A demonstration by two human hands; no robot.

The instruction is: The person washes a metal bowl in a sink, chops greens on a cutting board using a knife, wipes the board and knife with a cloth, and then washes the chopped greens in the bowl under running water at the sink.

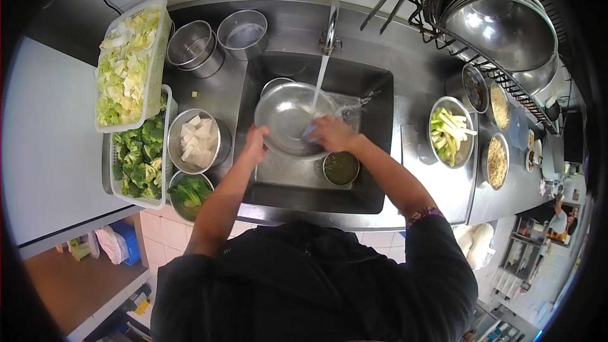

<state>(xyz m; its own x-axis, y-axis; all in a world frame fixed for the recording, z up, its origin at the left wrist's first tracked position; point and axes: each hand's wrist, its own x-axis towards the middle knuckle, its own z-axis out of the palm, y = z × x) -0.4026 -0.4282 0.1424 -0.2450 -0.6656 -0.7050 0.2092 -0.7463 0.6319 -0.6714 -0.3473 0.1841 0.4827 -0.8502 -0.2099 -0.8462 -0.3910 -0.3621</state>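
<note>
A wide, shallow metal bowl (272,111) is tilted over the sink (377,120), under water running from the tap (330,28). My left hand (256,144) grips the bowl's left rim. Inside the bowl, at its right side, my right hand (334,134) presses a pale blue sponge-like pad (309,132), partly hidden by the fingers. Water splashes to the right of the bowl. Below my right hand, a small round pot (341,169) with greenish liquid stands in the sink. Another metal rim (277,80) shows behind the bowl.
Left of the sink are metal pots (243,33), a pot of white chunks (197,140), leafy greens (192,190) and baskets of cabbage (130,66) and broccoli (140,158). On the right, a bowl of cut stalks (451,133) stands below a rack of bowls (500,31). A person (560,218) is far right.
</note>
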